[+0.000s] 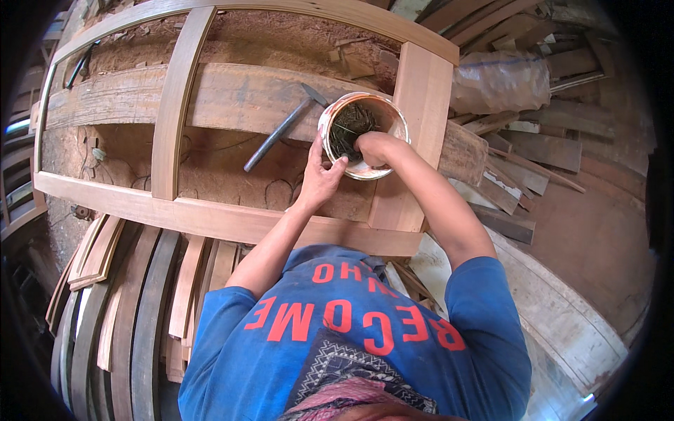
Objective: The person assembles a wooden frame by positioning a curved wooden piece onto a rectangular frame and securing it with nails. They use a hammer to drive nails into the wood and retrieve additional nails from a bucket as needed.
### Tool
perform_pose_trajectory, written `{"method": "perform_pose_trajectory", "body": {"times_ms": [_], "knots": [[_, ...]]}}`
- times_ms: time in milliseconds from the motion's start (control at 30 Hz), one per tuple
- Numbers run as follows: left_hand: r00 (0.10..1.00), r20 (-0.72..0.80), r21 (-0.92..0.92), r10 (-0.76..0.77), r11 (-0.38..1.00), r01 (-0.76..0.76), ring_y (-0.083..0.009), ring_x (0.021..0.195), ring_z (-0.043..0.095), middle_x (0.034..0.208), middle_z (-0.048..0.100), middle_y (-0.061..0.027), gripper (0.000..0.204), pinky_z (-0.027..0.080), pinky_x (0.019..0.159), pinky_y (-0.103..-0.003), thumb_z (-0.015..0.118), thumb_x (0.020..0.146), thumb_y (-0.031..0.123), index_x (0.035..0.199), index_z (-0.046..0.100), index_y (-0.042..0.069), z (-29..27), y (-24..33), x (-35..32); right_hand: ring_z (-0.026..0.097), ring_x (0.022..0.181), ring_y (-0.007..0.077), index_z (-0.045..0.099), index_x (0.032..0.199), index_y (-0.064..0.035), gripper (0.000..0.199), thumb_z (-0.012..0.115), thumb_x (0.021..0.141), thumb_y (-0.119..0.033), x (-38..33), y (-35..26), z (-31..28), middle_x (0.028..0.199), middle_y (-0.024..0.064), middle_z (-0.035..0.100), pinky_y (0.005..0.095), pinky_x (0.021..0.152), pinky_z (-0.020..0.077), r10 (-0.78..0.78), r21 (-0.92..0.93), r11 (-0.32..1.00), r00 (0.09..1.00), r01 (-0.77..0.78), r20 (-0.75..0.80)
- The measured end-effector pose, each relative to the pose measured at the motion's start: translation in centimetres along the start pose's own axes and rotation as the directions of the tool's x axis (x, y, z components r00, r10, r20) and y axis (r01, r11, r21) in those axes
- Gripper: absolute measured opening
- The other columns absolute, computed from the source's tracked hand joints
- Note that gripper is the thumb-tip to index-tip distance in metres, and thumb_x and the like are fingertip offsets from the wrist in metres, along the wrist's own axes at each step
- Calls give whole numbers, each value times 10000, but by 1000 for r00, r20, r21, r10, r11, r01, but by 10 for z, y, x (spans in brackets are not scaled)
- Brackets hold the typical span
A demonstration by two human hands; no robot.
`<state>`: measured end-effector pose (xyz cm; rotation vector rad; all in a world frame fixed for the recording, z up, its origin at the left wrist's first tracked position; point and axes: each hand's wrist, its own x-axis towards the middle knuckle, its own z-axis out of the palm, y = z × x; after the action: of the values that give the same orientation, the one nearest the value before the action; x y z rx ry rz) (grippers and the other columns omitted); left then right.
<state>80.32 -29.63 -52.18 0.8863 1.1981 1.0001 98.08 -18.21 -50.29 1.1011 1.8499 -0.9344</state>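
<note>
Reaching into thin dark pieces (pixel 345 133), the right grip (pixel 377 149) is partly hidden; whether closed cannot be told. The bucket (pixel 387 114), set over the plank (pixel 239 91) and frame (pixel 425 77), is clasped by the left grip (pixel 323 180). Alongside, a hammer (pixel 277 135) is laid.

1. A broad, worn plank (pixel 246 98) runs crosswise, with a pale wooden frame (pixel 175 105) lying flat over it; the plank's right end juts out past the frame.
2. A hammer (pixel 277 137) lies slanted across the plank, the end of its handle reaching beyond the near edge.
3. A white-rimmed bucket (pixel 387 116) sits over the plank and the frame's wide right-hand rail; its base is hidden, so which one bears it cannot be told.
4. Below, wood scraps (pixel 358 67) lie on the reddish-brown ground (pixel 232 168).
5. At right, loose boards (pixel 547 146) lie piled on the brown floor (pixel 583 238).
</note>
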Motion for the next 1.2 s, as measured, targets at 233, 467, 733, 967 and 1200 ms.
{"method": "perform_pose_trajectory", "body": {"times_ms": [233,467,733,967,1200], "knots": [[1000,0,18,-12,1000,12,-187,1302,539,1475,526,-135,729,462,1097,-339,667,998,100,1609,280,10,0,3,0,698,1121,398,643,1396,-153,593,637,817,-22,34,13,5,1231,241,711,480,934,570,202,170,976,843,-133,-499],[1000,3,-32,-21,999,21,-191,1310,542,1485,517,-130,738,462,1103,-343,661,1008,101,1619,256,18,0,-9,0,689,1173,369,735,1254,-123,423,637,846,-68,32,9,-2,1281,203,705,465,957,567,241,83,970,951,-229,-191],[1000,6,2,-14,1000,14,-183,1315,542,1518,481,-125,736,490,1081,-344,639,1009,65,1628,243,29,1,-3,1,687,1186,359,737,1251,-122,391,636,876,-80,62,21,9,1285,206,702,459,994,555,270,247,956,810,-160,-520],[1000,-1,-28,-9,1000,9,-278,1368,512,1604,352,-209,889,538,998,-362,717,941,128,1669,207,109,0,-13,7,721,1134,333,782,1149,-53,284,561,988,-127,64,6,-7,1225,188,737,435,974,575,355,189,935,823,-301,-443],[1000,-18,81,1,997,0,-209,1423,443,1597,390,-148,771,453,1125,-349,671,987,84,1630,251,22,0,2,6,728,1138,293,804,1105,-84,256,588,984,-148,57,-22,-9,1202,164,754,418,975,574,456,260,889,765,-376,-454]]}}
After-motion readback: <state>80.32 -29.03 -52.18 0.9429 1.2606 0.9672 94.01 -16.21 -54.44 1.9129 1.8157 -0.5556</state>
